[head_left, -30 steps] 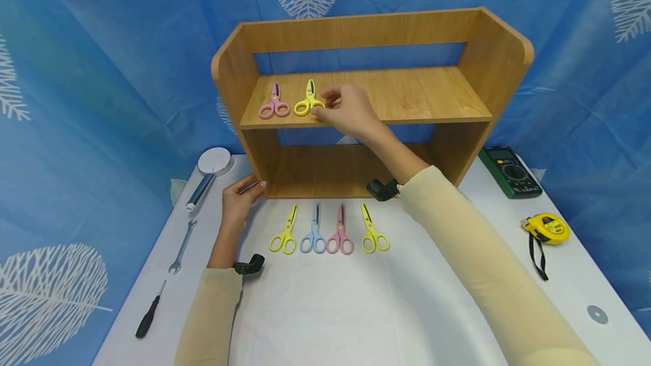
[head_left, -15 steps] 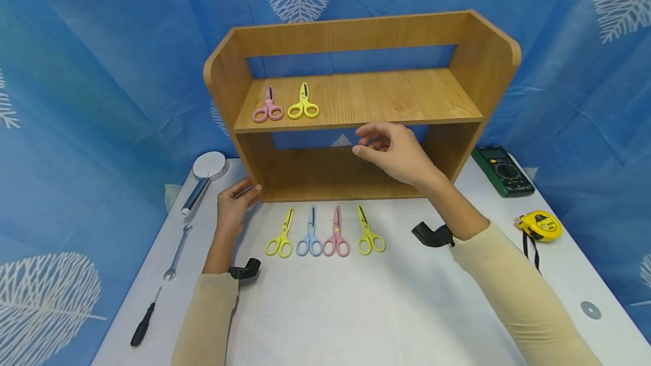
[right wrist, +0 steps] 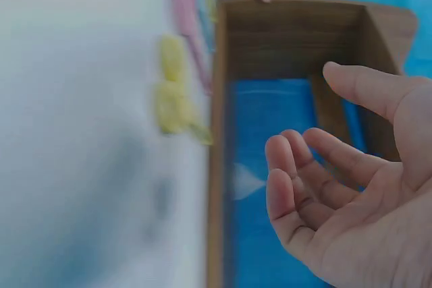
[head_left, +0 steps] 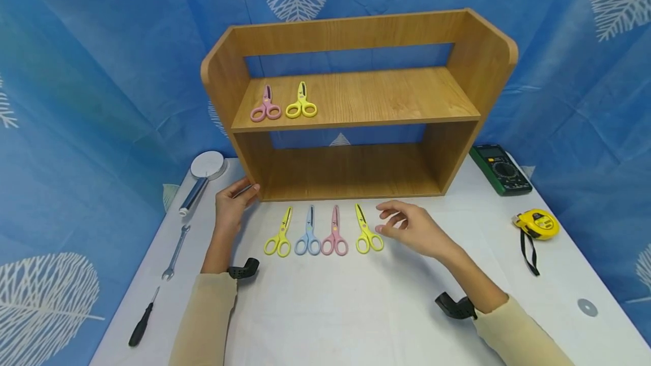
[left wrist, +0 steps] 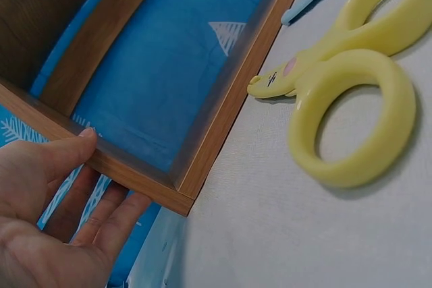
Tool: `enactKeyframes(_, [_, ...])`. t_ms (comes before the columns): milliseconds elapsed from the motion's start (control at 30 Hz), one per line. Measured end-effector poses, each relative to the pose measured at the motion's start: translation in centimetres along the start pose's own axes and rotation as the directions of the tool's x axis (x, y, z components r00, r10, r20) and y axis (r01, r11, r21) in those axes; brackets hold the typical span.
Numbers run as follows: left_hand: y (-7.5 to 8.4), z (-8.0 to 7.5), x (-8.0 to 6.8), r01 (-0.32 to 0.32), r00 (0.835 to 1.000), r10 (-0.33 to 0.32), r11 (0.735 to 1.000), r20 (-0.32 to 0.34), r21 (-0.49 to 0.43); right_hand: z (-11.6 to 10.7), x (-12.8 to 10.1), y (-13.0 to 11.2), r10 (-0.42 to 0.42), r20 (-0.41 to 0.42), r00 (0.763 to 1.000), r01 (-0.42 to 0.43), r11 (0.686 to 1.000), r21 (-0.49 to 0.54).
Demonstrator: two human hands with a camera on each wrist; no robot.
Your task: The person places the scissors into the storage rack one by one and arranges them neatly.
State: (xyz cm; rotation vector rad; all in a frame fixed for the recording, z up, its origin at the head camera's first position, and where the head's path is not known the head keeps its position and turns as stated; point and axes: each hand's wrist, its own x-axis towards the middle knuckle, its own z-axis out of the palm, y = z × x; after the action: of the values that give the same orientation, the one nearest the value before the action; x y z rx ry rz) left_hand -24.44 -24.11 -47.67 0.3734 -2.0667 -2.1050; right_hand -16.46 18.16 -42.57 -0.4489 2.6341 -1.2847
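Note:
A wooden shelf (head_left: 356, 97) stands on the white table (head_left: 346, 309). On its upper board lie pink scissors (head_left: 265, 107) and yellow scissors (head_left: 301, 104). In front of it lie several scissors in a row: yellow (head_left: 278, 236), blue (head_left: 307, 235), pink (head_left: 334, 235), yellow (head_left: 367, 232). My left hand (head_left: 231, 202) holds the shelf's lower left corner; in the left wrist view its thumb (left wrist: 74, 150) lies on the panel edge (left wrist: 135, 173) and its fingers on the other side. My right hand (head_left: 407, 227) hovers with relaxed fingers, empty, just right of the rightmost yellow scissors; the right wrist view shows it (right wrist: 344, 187) holding nothing.
Left of the shelf lie a silver shower head (head_left: 203, 177), a wrench (head_left: 175, 253) and a screwdriver (head_left: 141, 323). On the right are a green multimeter (head_left: 500, 169), a yellow tape measure (head_left: 536, 225) and a washer (head_left: 587, 308). Blue cloth hangs behind.
My right hand left the yellow scissors on the upper board and came down to the table beside the rightmost yellow scissors. The left hand stayed at the corner.

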Motion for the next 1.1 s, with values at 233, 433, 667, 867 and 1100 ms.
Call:
enactKeyframes(233, [0.1, 0.0, 0.0, 0.009, 1.000, -0.008, 1.000, -0.016, 0.024, 3.0, -0.6, 2.8, 0.078, 0.035, 0.996, -0.079, 0.996, 0.044])
enactKeyframes(433, [0.1, 0.0, 0.0, 0.011, 1.000, -0.010, 1.000, -0.014, 0.014, 4.3, -0.1, 3.4, 0.123, 0.020, 0.992, -0.124, 0.992, 0.008])
enactKeyframes(667, [0.0, 0.0, 0.0, 0.011, 1.000, -0.010, 0.999, -0.021, 0.031, 5.3, 0.3, 2.9, 0.128, -0.022, 0.992, -0.130, 0.987, -0.096])
enactKeyframes(867, [0.0, -0.1, 0.0, 0.013, 1.000, -0.012, 1.000, -0.015, 0.029, 5.7, 0.5, 2.7, 0.147, -0.065, 0.987, -0.154, 0.980, -0.128])
enactKeyframes(1100, [-0.1, -0.1, -0.1, 0.008, 1.000, -0.008, 1.000, -0.011, -0.001, 5.1, 0.0, 2.7, 0.191, -0.038, 0.981, -0.191, 0.982, 0.009])
